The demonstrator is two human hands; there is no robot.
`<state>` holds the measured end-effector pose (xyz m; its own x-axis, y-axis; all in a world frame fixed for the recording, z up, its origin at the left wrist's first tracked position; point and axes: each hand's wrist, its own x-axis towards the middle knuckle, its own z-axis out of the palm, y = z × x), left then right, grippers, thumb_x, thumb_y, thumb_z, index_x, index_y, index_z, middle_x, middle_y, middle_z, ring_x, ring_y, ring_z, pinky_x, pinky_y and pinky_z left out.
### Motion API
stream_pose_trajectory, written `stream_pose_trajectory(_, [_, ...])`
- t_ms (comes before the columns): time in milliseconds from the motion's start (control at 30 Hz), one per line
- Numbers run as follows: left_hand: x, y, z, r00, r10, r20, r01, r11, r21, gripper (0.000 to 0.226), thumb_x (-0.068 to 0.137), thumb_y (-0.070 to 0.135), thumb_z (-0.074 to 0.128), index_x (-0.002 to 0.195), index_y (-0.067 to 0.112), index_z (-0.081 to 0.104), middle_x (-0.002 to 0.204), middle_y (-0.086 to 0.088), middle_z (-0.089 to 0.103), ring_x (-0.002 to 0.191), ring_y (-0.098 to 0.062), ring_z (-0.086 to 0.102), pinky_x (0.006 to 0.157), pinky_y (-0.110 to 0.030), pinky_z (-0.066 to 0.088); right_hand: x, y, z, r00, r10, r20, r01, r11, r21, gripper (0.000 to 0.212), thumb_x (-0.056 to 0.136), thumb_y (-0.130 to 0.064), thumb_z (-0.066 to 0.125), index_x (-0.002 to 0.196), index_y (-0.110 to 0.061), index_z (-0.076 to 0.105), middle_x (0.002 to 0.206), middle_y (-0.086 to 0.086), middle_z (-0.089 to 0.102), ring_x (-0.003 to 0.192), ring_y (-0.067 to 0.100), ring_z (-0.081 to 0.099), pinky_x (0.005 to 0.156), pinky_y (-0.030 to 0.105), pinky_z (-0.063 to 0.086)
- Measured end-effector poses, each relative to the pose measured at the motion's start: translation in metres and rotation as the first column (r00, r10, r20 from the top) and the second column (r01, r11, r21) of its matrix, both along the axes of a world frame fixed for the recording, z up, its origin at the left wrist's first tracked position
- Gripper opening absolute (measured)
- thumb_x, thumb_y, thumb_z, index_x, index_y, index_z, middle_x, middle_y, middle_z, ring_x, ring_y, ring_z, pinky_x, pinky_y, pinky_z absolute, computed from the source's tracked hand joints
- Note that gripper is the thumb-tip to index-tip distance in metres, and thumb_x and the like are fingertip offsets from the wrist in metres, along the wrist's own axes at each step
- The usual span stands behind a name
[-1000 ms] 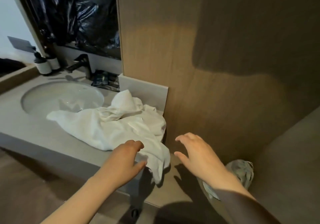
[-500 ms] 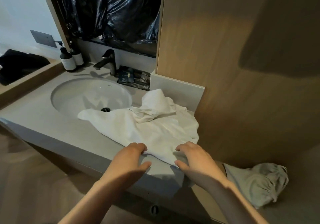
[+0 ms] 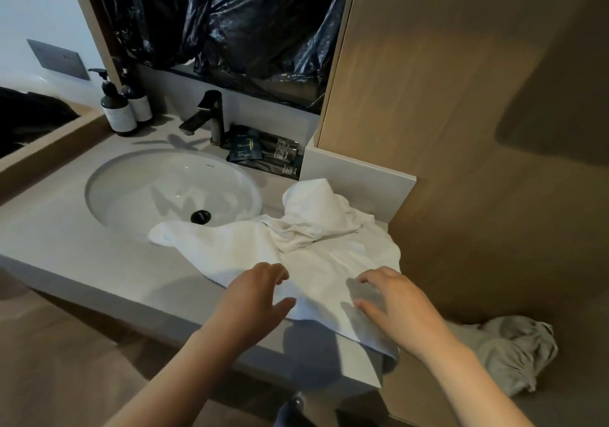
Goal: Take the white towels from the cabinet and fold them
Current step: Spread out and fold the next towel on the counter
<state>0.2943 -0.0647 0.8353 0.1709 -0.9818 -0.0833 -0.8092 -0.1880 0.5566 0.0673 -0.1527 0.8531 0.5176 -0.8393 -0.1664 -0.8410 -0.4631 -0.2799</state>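
Hovering above the white towel (image 3: 257, 252) lying crumpled on the worktop (image 3: 99, 261), your left hand (image 3: 253, 298) and right hand (image 3: 395, 308) are spreading their fingers (image 3: 369, 276), gripping nothing (one towel corner is overhanging the sink (image 3: 131, 189)).

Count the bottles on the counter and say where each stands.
2. The pump bottle stands at the back left corner of the counter; the second bottle is just right of it, partly behind. Others could be hidden.

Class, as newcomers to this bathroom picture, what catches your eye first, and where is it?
The crumpled white towel sprawls over the counter's right end, one end reaching the sink. The left hand and right hand reach over its near edge. Black plastic sheeting hangs above the faucet.
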Motion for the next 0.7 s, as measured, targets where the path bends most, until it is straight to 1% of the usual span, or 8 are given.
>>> stream_pose_trajectory(100, [0.006, -0.018, 0.001, 0.999, 0.009, 0.032, -0.009, 1.0, -0.013, 0.041, 0.088, 0.046, 0.063, 0.124, 0.028, 0.055, 0.125, 0.011, 0.058, 0.104, -0.006, 0.057, 0.085, -0.016, 0.044, 0.008, -0.021, -0.002, 0.999, 0.017, 0.042, -0.017, 1.0, -0.004, 0.038, 0.092, -0.05, 0.055, 0.128, -0.037, 0.053, 0.127, -0.015, 0.055, 0.104, 0.003, 0.052, 0.087, 0.015, 0.04])
stream_pose_trajectory(267, [0.01, -0.047, 0.006, 0.999, 0.036, 0.036, -0.035, 0.999, -0.042, 0.039, 0.087, 0.043, 0.065, 0.121, 0.026, 0.057, 0.12, 0.009, 0.059, 0.103, -0.008, 0.057, 0.084, -0.017, 0.044, 0.013, -0.055, -0.005, 0.998, 0.029, 0.05, -0.028, 0.999, -0.016, 0.04, 0.094, -0.047, 0.056, 0.131, -0.032, 0.052, 0.13, -0.011, 0.053, 0.115, 0.01, 0.052, 0.091, 0.021, 0.041])
stream_pose_trajectory(400, [0.008, -0.064, 0.007, 0.999, 0.043, 0.028, -0.042, 0.998, -0.036, 0.037, 0.087, 0.043, 0.065, 0.118, 0.025, 0.057, 0.118, 0.009, 0.059, 0.103, -0.008, 0.058, 0.084, -0.019, 0.044, 0.009, -0.074, -0.015, 0.995, 0.019, 0.096, -0.021, 1.0, 0.016, 0.039, 0.093, -0.044, 0.058, 0.129, -0.03, 0.054, 0.126, -0.01, 0.055, 0.111, 0.009, 0.054, 0.084, 0.02, 0.041])
stream_pose_trajectory(500, [0.007, -0.074, 0.005, 0.999, 0.037, 0.02, -0.036, 0.999, -0.036, 0.035, 0.087, 0.042, 0.065, 0.116, 0.024, 0.058, 0.115, 0.008, 0.06, 0.101, -0.009, 0.058, 0.083, -0.021, 0.045, 0.005, -0.084, -0.023, 0.99, -0.016, 0.143, 0.009, 0.999, 0.047, 0.038, 0.092, -0.041, 0.061, 0.127, -0.027, 0.057, 0.123, -0.008, 0.058, 0.11, 0.009, 0.055, 0.088, 0.025, 0.045])
stream_pose_trajectory(567, [0.008, -0.08, 0.004, 1.0, 0.026, 0.016, -0.025, 0.999, -0.036, 0.034, 0.087, 0.041, 0.065, 0.115, 0.023, 0.058, 0.114, 0.008, 0.061, 0.1, -0.009, 0.058, 0.083, -0.021, 0.045, 0.005, -0.088, -0.029, 0.983, -0.046, 0.178, 0.037, 0.998, 0.054, 0.037, 0.09, -0.039, 0.064, 0.125, -0.026, 0.059, 0.122, -0.008, 0.06, 0.111, 0.009, 0.056, 0.09, 0.025, 0.045])
stream_pose_trajectory(633, [0.011, -0.087, 0.003, 1.0, 0.021, 0.01, -0.02, 0.999, -0.041, 0.033, 0.087, 0.039, 0.065, 0.114, 0.021, 0.059, 0.115, 0.008, 0.061, 0.1, -0.01, 0.059, 0.082, -0.022, 0.045, 0.007, -0.091, -0.034, 0.979, -0.061, 0.195, 0.052, 0.997, 0.052, 0.038, 0.089, -0.039, 0.066, 0.124, -0.026, 0.06, 0.121, -0.008, 0.061, 0.11, 0.009, 0.057, 0.088, 0.022, 0.044])
stream_pose_trajectory(700, [0.015, -0.096, 0.002, 1.0, 0.018, 0.017, -0.017, 0.999, -0.049, 0.034, 0.087, 0.038, 0.065, 0.115, 0.02, 0.06, 0.114, 0.006, 0.061, 0.1, -0.013, 0.06, 0.083, -0.025, 0.045, 0.013, -0.096, -0.037, 0.975, -0.08, 0.209, 0.068, 0.996, 0.065, 0.038, 0.088, -0.038, 0.067, 0.123, -0.024, 0.06, 0.118, -0.005, 0.062, 0.108, 0.012, 0.059, 0.086, 0.025, 0.045])
